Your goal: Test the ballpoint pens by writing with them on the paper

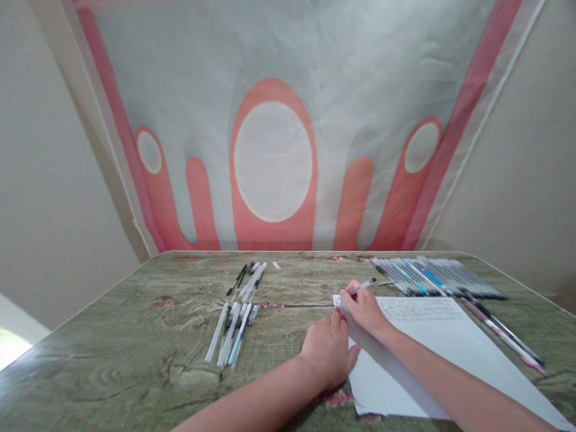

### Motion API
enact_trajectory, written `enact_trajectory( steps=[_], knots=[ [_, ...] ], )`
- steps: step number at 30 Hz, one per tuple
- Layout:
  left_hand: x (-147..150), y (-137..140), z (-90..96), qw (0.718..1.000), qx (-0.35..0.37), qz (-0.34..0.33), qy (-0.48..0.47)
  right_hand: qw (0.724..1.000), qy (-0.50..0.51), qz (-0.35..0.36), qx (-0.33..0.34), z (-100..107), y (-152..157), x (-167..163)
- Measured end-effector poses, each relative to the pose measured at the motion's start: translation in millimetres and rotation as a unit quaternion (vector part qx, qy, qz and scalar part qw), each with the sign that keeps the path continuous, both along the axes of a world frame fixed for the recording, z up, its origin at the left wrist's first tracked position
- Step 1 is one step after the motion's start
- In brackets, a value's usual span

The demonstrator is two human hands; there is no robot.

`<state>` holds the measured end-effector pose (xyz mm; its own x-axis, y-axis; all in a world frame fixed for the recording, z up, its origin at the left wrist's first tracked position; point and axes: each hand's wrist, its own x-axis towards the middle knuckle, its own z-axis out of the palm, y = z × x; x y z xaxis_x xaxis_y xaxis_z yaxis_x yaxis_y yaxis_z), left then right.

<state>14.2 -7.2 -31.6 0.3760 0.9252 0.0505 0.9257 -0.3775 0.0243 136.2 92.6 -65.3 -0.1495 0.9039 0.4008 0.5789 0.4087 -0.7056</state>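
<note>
One pen [365,286] sits pinched in the right hand [364,310], seemingly writing; further strokes need the unclenched left hand [327,348] steadying the paper [444,338].

The paper [463,347] is white, the tabletop [137,343] wood-grained green.

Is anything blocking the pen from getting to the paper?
Nothing visible is. The right hand holds the pen at the top left corner of the paper; the left hand is close by.
</note>
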Motion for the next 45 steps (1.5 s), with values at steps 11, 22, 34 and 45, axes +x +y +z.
enact_trajectory(
  steps=[11, 22, 34, 45],
  knots=[
    [-0.8, 0.5, -2.2, 1.0, 0.009, -0.007, 0.0, 1.0, 0.006, -0.008, -0.011, 1.2, -0.8, -0.1],
    [-0.6, -0.2, 0.5, 1.0, 0.006, -0.009, 0.003, 1.0, 0.006, 0.001, -0.003, -0.6, -0.1, -0.2],
    [-1.0, 1.0, -5.4, 1.0, 0.015, -0.008, 0.005, 1.0, 0.011, -0.002, 0.002, -1.6, 0.5, -0.1],
    [-0.8, 1.9, -6.6, 1.0, 0.021, -0.01, 0.006, 1.0, 0.009, -0.001, -0.001, -1.3, -0.4, 0.0]
  ],
)
